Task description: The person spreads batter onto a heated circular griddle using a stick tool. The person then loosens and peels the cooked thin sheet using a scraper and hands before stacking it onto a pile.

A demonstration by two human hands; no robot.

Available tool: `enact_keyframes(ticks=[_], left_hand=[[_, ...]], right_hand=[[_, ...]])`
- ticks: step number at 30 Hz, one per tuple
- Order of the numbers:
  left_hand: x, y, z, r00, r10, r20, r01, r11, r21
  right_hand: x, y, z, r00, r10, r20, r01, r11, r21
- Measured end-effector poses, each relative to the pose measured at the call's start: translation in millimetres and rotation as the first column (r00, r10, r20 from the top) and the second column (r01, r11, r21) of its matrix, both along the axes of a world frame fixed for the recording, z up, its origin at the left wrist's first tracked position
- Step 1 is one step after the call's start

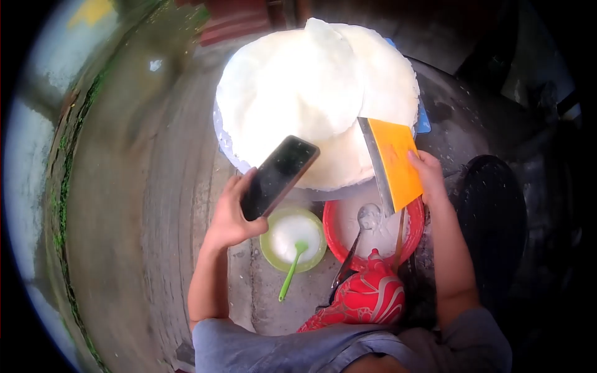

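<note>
My left hand [230, 213] is closed around a dark smartphone [280, 177], its black screen facing up. In my right hand [430, 176] is a flat yellow scraper [397, 165] with a dark strip along its left edge, held tilted. Beyond both hands lies a wide pile of thin, round white sheets [311, 93], partly overexposed. The phone's top and the scraper's upper corner overlap the pile in view; I cannot tell if either touches it. Below the scraper is a red basin [419, 229] of whitish liquid, with a ladle [368, 216] in it.
A light green bowl [267, 250] of white liquid stands left of the basin, with a green spatula [291, 273] leaning in it. Red patterned cloth [367, 295] shows at the basin's near side. A round black object [491, 217] is at the right.
</note>
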State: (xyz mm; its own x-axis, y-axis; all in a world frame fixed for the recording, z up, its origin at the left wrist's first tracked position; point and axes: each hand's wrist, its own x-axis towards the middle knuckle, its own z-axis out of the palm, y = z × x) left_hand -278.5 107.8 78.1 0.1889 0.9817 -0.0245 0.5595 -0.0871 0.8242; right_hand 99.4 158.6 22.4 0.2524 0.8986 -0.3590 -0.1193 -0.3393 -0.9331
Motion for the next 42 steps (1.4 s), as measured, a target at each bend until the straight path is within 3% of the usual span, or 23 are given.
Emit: enact_keyframes(ticks=[2, 5, 6, 8, 14, 19, 24, 28, 30, 31, 34, 36, 38, 39, 40, 42], left_hand=[[12.6, -4.4, -4.4, 0.992, 0.01, -0.126, -0.011, 1.0, -0.008], [24.5, -0.8, -10.2, 0.986, 0.02, -0.165, -0.022, 1.0, -0.011], [26.3, 1.6, -11.3, 0.981, 0.033, -0.191, -0.039, 0.999, -0.027], [28.5, 5.7, -15.3, 0.975, 0.048, -0.215, -0.058, 0.998, -0.04], [24.8, 4.7, -27.9, 0.967, -0.011, -0.254, -0.001, 0.999, -0.05], [38.8, 4.6, -22.4, 0.976, -0.073, -0.204, 0.054, 0.994, -0.099], [69.2, 24.6, -30.3, 0.968, 0.002, -0.253, -0.002, 1.0, 0.0], [91.9, 49.7, -31.5, 0.987, 0.061, -0.149, -0.062, 0.998, -0.001], [98.2, 60.3, -42.2, 0.969, 0.192, -0.156, -0.185, 0.981, 0.062], [100.8, 62.3, -49.4, 0.952, 0.261, -0.157, -0.232, 0.956, 0.181], [101.3, 64.3, -59.9, 0.93, 0.303, -0.208, -0.245, 0.932, 0.266], [96.9, 51.6, -69.0, 0.925, 0.283, -0.253, -0.199, 0.929, 0.31], [93.8, 33.5, -48.1, 0.819, 0.261, -0.511, 0.007, 0.886, 0.463], [84.6, 29.0, -31.8, 0.856, 0.193, -0.48, 0.03, 0.908, 0.417], [78.2, 30.4, -7.2, 0.887, 0.178, -0.425, -0.124, 0.981, 0.151], [55.7, 53.8, -13.6, 0.776, 0.465, -0.425, -0.215, 0.83, 0.515]], right_hand=[[11.1, 5.9, -5.3, 0.997, -0.063, 0.037, 0.063, 0.998, 0.009], [27.7, 30.0, -20.3, 0.855, -0.091, 0.51, 0.023, 0.99, 0.139], [28.3, 37.8, -22.3, 0.854, -0.098, 0.511, 0.027, 0.989, 0.143], [27.2, 53.4, -26.4, 0.665, -0.063, 0.744, -0.018, 0.995, 0.101], [10.8, 81.3, -26.3, 0.69, -0.001, 0.724, -0.067, 0.996, 0.066], [-20.0, 97.5, -3.0, 0.867, 0.005, 0.498, -0.123, 0.971, 0.204], [-50.3, 104.5, 46.6, 0.873, 0.042, 0.486, -0.164, 0.964, 0.211], [-59.3, 104.1, 58.3, 0.89, 0.091, 0.447, -0.184, 0.969, 0.168], [-56.0, 104.8, 52.8, 0.89, 0.088, 0.447, -0.176, 0.971, 0.16], [-53.0, 104.3, 46.2, 0.915, 0.088, 0.394, -0.16, 0.975, 0.154], [-47.0, 99.3, 29.1, 0.94, 0.088, 0.33, -0.139, 0.981, 0.135], [-43.6, 94.2, 12.9, 0.943, 0.09, 0.319, -0.134, 0.984, 0.12], [-40.5, 90.7, -2.5, 0.966, 0.094, 0.241, -0.12, 0.988, 0.094], [-41.4, 87.0, -4.6, 0.971, 0.085, 0.222, -0.11, 0.989, 0.1], [-41.0, 85.4, -6.5, 0.971, 0.086, 0.222, -0.11, 0.989, 0.099], [-40.5, 79.2, -13.4, 0.98, 0.077, 0.183, -0.093, 0.993, 0.078]])
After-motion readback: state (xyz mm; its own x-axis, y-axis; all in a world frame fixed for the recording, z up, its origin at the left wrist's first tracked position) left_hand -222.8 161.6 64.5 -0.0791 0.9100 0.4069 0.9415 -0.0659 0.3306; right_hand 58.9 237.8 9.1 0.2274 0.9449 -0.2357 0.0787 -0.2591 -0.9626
